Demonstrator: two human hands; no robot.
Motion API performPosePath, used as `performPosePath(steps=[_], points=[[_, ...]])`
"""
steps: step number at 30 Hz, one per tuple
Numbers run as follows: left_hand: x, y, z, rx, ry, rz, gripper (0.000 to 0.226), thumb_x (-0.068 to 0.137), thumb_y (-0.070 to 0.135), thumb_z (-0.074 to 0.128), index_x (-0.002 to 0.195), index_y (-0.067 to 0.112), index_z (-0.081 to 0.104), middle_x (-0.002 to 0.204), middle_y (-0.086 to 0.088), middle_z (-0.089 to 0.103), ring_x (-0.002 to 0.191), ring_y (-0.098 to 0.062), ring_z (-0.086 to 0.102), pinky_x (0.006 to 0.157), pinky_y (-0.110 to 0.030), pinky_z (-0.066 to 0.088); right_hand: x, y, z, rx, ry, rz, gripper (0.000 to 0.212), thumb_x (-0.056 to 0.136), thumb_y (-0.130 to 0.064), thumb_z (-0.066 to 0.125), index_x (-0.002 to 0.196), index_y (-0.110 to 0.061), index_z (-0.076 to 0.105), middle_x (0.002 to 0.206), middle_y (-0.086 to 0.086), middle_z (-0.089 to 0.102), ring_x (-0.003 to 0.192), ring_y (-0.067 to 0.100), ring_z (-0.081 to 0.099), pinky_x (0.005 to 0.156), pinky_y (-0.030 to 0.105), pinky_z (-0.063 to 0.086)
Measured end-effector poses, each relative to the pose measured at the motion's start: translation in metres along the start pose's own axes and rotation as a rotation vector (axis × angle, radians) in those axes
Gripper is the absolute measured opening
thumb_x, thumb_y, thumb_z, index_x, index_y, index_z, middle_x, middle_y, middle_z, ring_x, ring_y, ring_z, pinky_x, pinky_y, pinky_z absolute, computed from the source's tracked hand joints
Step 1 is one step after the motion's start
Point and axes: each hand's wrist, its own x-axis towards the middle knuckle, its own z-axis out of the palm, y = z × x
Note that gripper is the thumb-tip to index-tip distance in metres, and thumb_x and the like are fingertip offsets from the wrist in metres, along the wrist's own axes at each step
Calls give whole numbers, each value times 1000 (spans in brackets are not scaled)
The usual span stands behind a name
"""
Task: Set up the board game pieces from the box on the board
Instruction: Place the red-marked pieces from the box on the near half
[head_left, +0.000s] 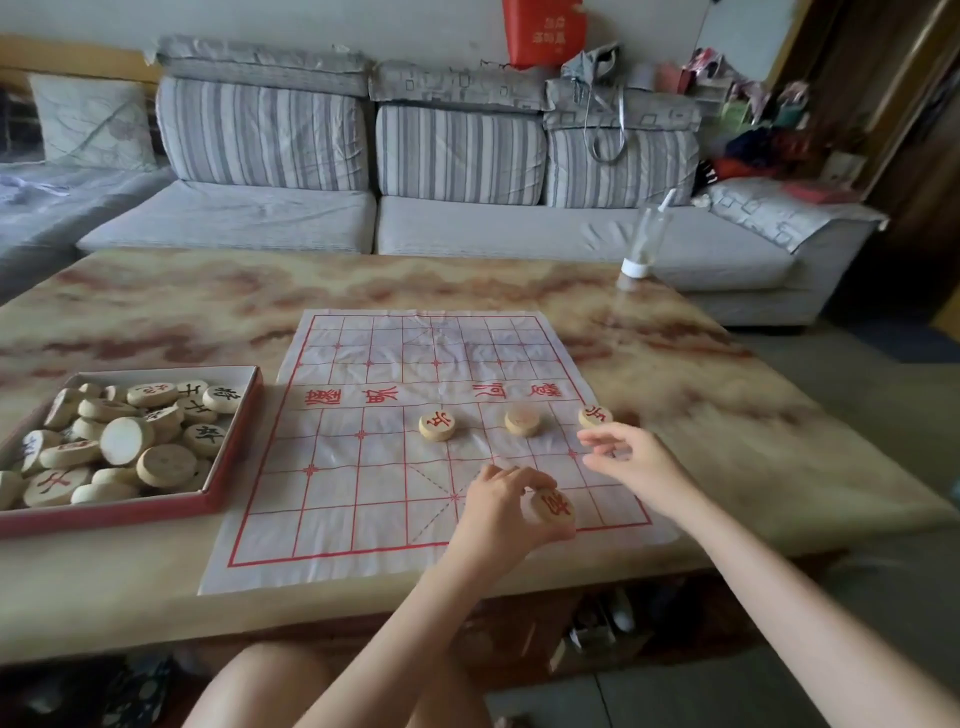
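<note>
Head cam: left hand (493, 501) has its grip pinched on a red-marked piece (554, 506) over the board (363, 493) near its near-right corner, right hand (631, 460) grip loose and wide, box (104, 512) at the tabletop (156, 312) left edge.

Pale wooden pieces (437, 426) with red characters, white board (363, 467) gridded red, red-rimmed box (228, 488), grey-striped sofa cushions (262, 135).

A creased white paper board (363, 483) with a red grid lies flat. Beside its left edge, a red box (104, 517) holds a heap of round wooden pieces (124, 441). Three more sit in a row mid-board: left disc (437, 426), middle disc (522, 421), right disc (595, 417). The left hand (493, 512) pinches a fourth disc (553, 509), red-marked, over the near rows.
</note>
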Motion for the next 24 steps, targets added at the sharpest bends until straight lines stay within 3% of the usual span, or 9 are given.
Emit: performPosePath(steps=[3,7,11,14,17,20,24], points=[[-3,9,7,-16,-23,0,52,66,42,77,113,25,63,90,26,44,106,-11,43,92,-26,39,-10,12,-11,18,24,8,25,81,-6,67,102,-20,65,104,-4,66,93,11,58,79,13,42],[-6,9,11,32,-44,25,53,68,44,75,116,25,61,101,14,55,107,-12,41,90,-26,40,-21,22,-15,7,26,14,29,79,-7,69,103,-23,63,104,-7,66,92,7,58,80,13,43],[-8,8,11,66,-54,15,54,70,42,74,119,25,60,95,15,43,108,-13,40,92,-27,41,-27,23,-16,13,29,4,29,81,-8,68,106,-20,64,103,-11,65,93,4,57,77,9,43],[-9,4,11,83,-47,22,57,70,46,73,121,27,57,112,12,56,108,-11,37,91,-25,39,-28,22,-12,15,29,1,29,81,-9,67,107,-20,64,104,-11,65,97,7,58,81,17,44],[-8,2,9,51,-37,6,64,66,49,74,124,30,54,122,11,57,106,-7,33,94,-27,37,-28,19,-7,28,24,-17,28,81,-7,67,104,-23,64,103,-12,65,98,10,59,81,17,44],[-7,0,-1,13,20,-18,58,69,46,73,121,27,57,121,10,58,111,-11,38,98,-32,38,-29,12,-3,23,2,-40,28,81,-7,67,103,-25,63,102,-14,65,98,10,59,81,17,44],[-5,-14,-23,14,136,14,40,76,39,69,112,24,63,111,10,65,104,-13,47,93,-33,42,-25,0,8,25,-33,-70,28,82,-10,68,106,-25,64,105,-14,64,101,7,58,88,23,46]])
